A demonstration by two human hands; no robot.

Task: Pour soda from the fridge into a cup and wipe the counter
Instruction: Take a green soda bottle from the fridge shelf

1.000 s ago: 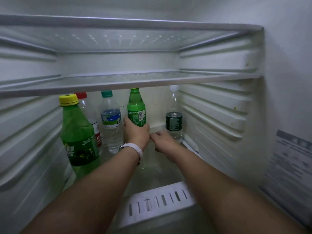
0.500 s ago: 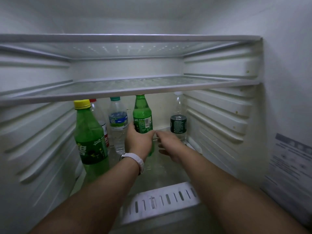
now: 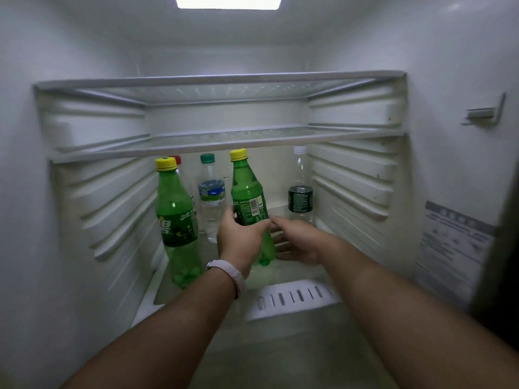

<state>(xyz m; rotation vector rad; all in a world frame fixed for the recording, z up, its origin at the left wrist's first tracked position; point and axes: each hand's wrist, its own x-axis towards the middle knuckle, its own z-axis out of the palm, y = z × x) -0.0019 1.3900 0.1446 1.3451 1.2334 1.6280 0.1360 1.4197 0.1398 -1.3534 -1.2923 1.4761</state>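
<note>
Nearest: 2 bare forearms reach into the fridge (image 3: 84, 51) from the bottom edge, left one with a white wristband (image 3: 230, 272).

Slotted vent strip (image 3: 292, 297) sits at the front of the fridge floor, just under the wrists.

Left hand (image 3: 238, 240): fingers and thumb wrapped around the lower half of the green soda bottle (image 3: 248, 192), at the label. Bottle has a yellow cap on and is tilted, top leaning left. It is mid-compartment, below the lower glass shelf (image 3: 224, 143). Can't tell if its base touches the floor.

Right hand (image 3: 297, 242): wide, fingers loosely spread, holding nothing, just beside the bottle's lower right side. Index tip is at the bottle; actual contact unclear.

Left of the held bottle: a 2nd green bottle (image 3: 175, 217), yellow cap, upright near the left wall. Behind it a red-capped bottle (image 3: 175, 159), mostly hidden.

Back row: clear water bottle (image 3: 212, 197) with green cap, then a clear bottle with dark label (image 3: 300, 197) and white cap at the right.

Above: upper glass shelf (image 3: 219, 80), then the lit ceiling lamp (image 3: 228, 1). Printed sticker (image 3: 452, 242) on the right wall, text unreadable.
</note>
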